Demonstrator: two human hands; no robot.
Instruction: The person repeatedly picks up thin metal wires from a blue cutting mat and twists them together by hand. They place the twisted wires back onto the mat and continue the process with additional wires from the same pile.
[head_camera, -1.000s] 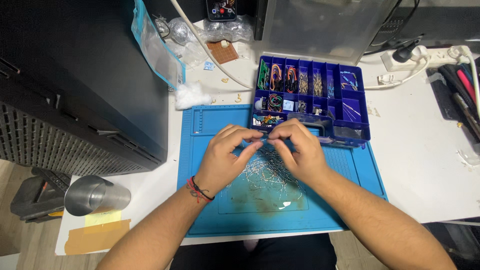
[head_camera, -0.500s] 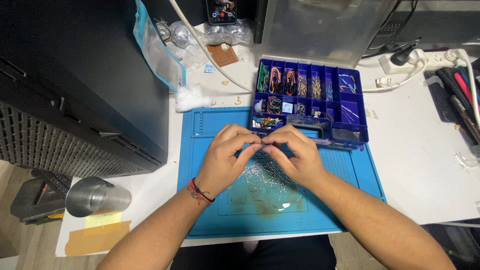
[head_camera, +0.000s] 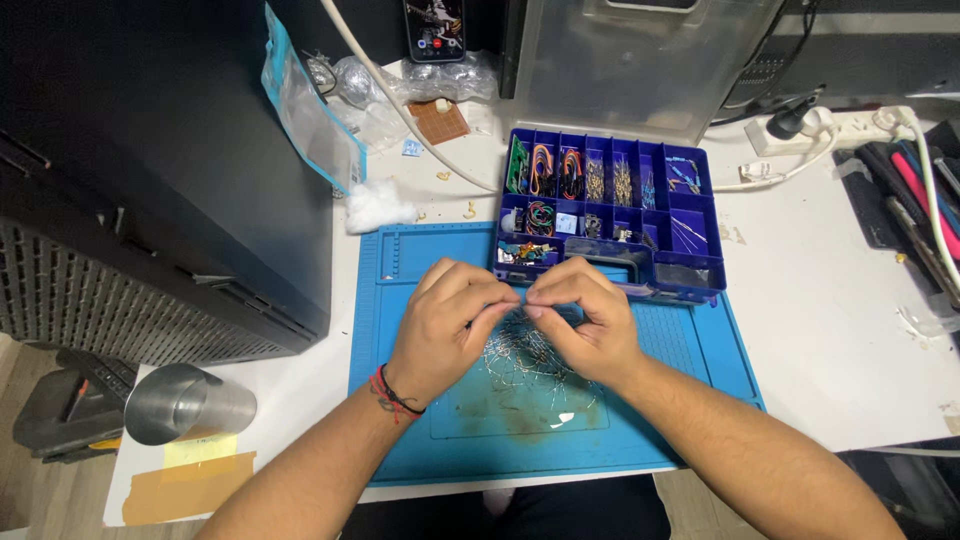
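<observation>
Two hands meet over the middle of a blue work mat (head_camera: 420, 440) on the white bench (head_camera: 850, 330). At the far left a black cabinet (head_camera: 160, 170) stands, with a metal cup (head_camera: 185, 403) lying on its side at the bench's near corner. The left hand (head_camera: 445, 325), a red and black band at its wrist, is curled with thumb and forefinger pinched on one end of a thin wire-legged component (head_camera: 523, 305); the piece is too small to tell its kind. The right hand (head_camera: 590, 320) pinches the other end, fingertips nearly touching the left's. Below them a loose heap of wire-legged parts (head_camera: 520, 362) lies on the mat. Just beyond the hands sits an open blue compartment box (head_camera: 700, 215) holding sorted small parts. Farther right, a white power strip (head_camera: 800, 135) and cables rest on the bench.
</observation>
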